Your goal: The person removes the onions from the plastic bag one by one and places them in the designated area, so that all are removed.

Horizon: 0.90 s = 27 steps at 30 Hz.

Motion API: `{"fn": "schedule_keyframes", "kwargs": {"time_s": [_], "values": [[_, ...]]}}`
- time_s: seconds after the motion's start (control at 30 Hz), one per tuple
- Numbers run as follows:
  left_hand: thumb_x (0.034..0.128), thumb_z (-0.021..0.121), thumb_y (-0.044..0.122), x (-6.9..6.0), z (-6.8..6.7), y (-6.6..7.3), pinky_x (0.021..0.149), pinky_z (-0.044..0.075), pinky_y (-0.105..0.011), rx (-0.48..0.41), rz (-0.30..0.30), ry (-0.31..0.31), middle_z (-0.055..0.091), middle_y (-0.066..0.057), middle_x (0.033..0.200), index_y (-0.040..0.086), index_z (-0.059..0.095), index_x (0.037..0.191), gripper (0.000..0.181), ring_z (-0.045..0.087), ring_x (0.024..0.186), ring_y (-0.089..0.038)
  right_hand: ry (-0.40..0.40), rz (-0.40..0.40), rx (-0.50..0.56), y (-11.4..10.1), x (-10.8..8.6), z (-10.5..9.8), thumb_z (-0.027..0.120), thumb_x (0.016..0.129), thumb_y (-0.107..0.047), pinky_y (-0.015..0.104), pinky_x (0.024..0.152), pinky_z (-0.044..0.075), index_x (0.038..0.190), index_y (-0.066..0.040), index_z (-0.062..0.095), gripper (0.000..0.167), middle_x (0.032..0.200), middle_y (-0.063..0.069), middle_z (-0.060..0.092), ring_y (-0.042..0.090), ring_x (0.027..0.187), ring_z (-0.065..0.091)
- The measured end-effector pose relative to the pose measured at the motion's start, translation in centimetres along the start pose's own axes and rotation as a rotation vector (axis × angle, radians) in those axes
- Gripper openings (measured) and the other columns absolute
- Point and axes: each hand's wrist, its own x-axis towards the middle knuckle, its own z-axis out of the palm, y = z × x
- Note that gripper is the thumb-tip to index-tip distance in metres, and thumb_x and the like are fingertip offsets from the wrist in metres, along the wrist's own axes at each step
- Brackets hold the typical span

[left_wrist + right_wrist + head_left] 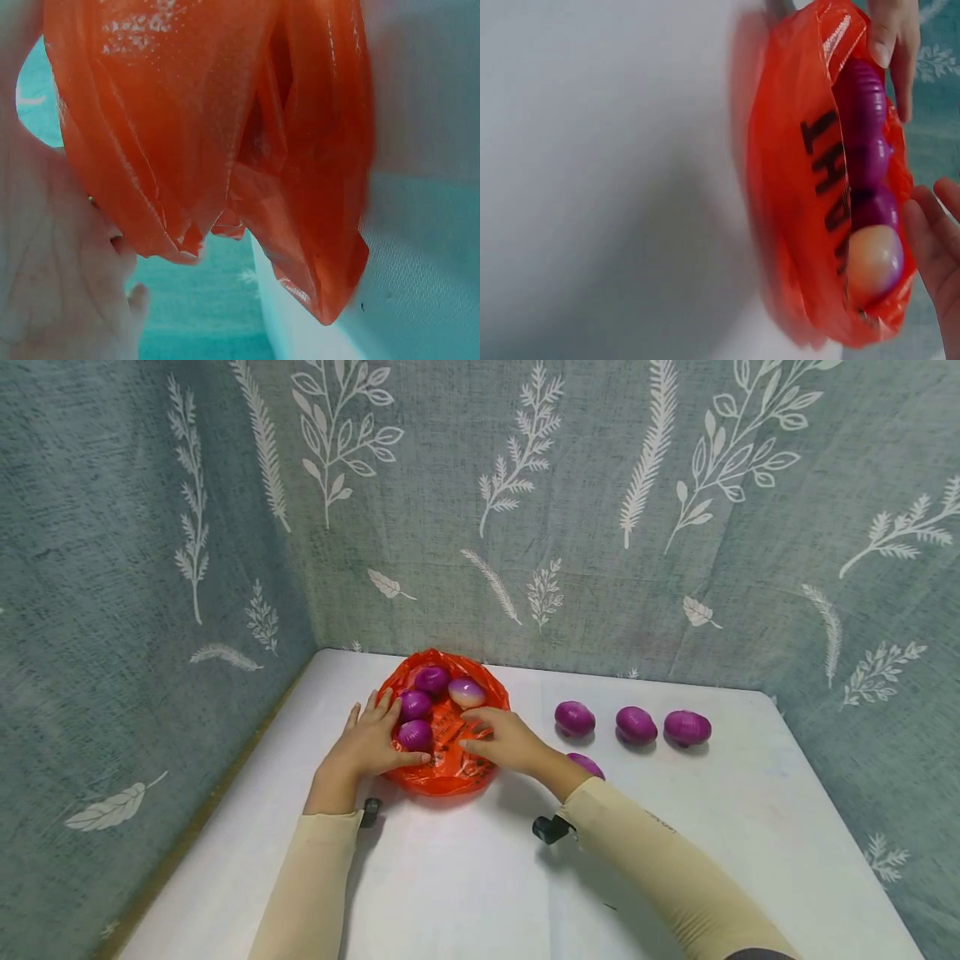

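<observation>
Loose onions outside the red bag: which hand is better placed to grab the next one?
Right, likely. The right hand looks empty and is at the red bag's side nearer the loose onions. The left hand is at the opposite side, farther from them.

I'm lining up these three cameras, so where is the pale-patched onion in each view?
Head: the pale-patched onion is near picture centre, in the upper right of the red bag.
Left wrist: not visible.
Right wrist: right of centre and low, near the bag's lower end.
Shared landmark: the red bag, visible in all three.
</observation>
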Motion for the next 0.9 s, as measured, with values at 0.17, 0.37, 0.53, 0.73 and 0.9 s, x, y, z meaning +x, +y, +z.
{"fn": "schedule_keyframes", "kwargs": {"time_s": [0.17, 0.37, 0.53, 0.73, 0.9], "values": [[0.0680, 0.061, 0.082, 0.0, 0.1, -0.2, 0.114, -0.007, -0.056, 0.031, 0.007, 0.024, 0.008, -0.020, 0.160, 0.005, 0.019, 0.155, 0.124, -0.004, 0.146, -0.038, 0.036, 0.072, 0.025, -0.3, 1.9, 1.6, 0.070, 0.091, -0.032, 0.042, 0.096, 0.048, 0.135, -0.008, 0.057, 0.051, 0.129, 0.007, 0.061, 0.026, 0.115, 0.058], [0.0715, 0.064, 0.076, 0.0, 0.3, 0.0, 0.114, -0.006, -0.056, 0.002, 0.016, 0.019, 0.010, -0.020, 0.160, 0.003, 0.018, 0.155, 0.121, -0.001, 0.146, -0.038, 0.060, 0.164, 0.039, -0.8, 3.7, 3.7, 0.069, 0.091, -0.039, 0.041, 0.101, 0.044, 0.138, -0.012, 0.055, 0.056, 0.132, 0.001, 0.059, 0.022, 0.118, 0.055], [0.0711, 0.062, 0.078, -0.1, 0.1, 0.2, 0.115, -0.004, -0.055, -0.010, 0.026, 0.019, 0.014, -0.019, 0.159, 0.002, 0.019, 0.154, 0.121, 0.003, 0.146, -0.038, 0.073, 0.201, 0.018, -1.5, 4.8, 5.3, 0.068, 0.090, -0.041, 0.045, 0.102, 0.043, 0.140, -0.015, 0.053, 0.058, 0.135, 0.003, 0.056, 0.024, 0.122, 0.053], [0.0672, 0.057, 0.085, -0.3, -0.1, 0.0, 0.115, -0.001, -0.055, 0.001, 0.035, 0.027, 0.014, -0.017, 0.160, 0.003, 0.019, 0.155, 0.126, 0.004, 0.146, -0.038, 0.085, 0.155, -0.011, -2.1, 5.8, 6.9, 0.068, 0.091, -0.034, 0.043, 0.102, 0.043, 0.143, -0.012, 0.050, 0.059, 0.140, 0.007, 0.053, 0.025, 0.124, 0.053], [0.0669, 0.056, 0.086, -0.3, 0.1, 0.2, 0.115, 0.000, -0.054, 0.009, 0.061, 0.024, 0.014, -0.014, 0.160, 0.003, 0.019, 0.155, 0.126, 0.006, 0.147, -0.035, 0.076, 0.151, -0.007, -2.0, 6.1, 7.6, 0.067, 0.093, -0.033, 0.042, 0.104, 0.041, 0.143, -0.010, 0.049, 0.058, 0.139, 0.007, 0.054, 0.025, 0.126, 0.052]]}}
